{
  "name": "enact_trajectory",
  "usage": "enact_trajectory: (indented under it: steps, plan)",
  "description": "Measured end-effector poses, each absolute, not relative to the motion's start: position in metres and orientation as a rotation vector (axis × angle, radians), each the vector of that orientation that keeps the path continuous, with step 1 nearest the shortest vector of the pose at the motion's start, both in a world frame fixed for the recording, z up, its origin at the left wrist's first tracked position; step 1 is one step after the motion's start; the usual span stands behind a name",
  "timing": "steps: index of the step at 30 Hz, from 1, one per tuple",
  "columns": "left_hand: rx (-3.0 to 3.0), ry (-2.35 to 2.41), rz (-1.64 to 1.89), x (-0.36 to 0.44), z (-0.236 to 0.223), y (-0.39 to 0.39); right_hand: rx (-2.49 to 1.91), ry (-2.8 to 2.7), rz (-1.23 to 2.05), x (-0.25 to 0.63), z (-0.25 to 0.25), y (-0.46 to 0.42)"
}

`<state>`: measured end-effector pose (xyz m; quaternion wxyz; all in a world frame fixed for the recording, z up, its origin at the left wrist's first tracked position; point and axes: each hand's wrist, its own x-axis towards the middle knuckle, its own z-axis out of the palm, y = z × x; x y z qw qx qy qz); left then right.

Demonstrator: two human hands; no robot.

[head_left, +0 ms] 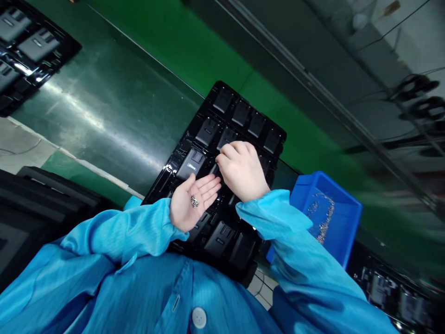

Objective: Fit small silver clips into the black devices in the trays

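My left hand is open, palm up, its fingers stretched out flat. A small heap of shiny metal pieces, too small to identify for certain, rests in its palm. To its right, my right hand is closed in a pinch over the middle of a black plastic tray; what its fingertips hold, if anything, is hidden. Black battery-like blocks lie in rows in the tray's compartments. Beside my left fingertips is one block with a pale label. My hands and sleeves cover several blocks.
On the right, a blue bin holds many small metal pieces. Another black tray with blocks lies at the upper left of the green bench. Dark stacked trays stand at the left, with more blocks at lower right.
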<state>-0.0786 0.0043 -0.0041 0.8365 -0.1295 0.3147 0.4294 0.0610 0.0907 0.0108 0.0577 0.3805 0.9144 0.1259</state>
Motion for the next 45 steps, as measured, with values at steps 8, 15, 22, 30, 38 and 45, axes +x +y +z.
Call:
enact_trajectory:
  steps: [8,15,22,30,38,45]
  plan:
    - [-0.282,0.665,0.923,-0.079,-0.003,0.005,1.204,2.921,0.26,0.074,-0.001,0.073]
    - [-0.262,0.644,0.935,-0.079,-0.005,0.004,1.327,2.877,0.176,0.081,-0.007,0.054]
    - [-0.286,0.581,0.945,-0.084,-0.002,0.004,1.603,3.03,0.031,0.072,0.012,0.035]
    - [-0.231,0.503,0.937,-0.098,0.018,0.005,1.53,3.211,-0.499,0.047,0.034,-0.005]
    - [-0.206,0.442,0.956,-0.097,0.018,0.003,1.668,3.175,-0.495,0.042,0.042,-0.01]
    - [-0.169,0.47,1.013,-0.095,0.017,0.004,1.636,3.067,-0.298,0.034,0.047,-0.019]
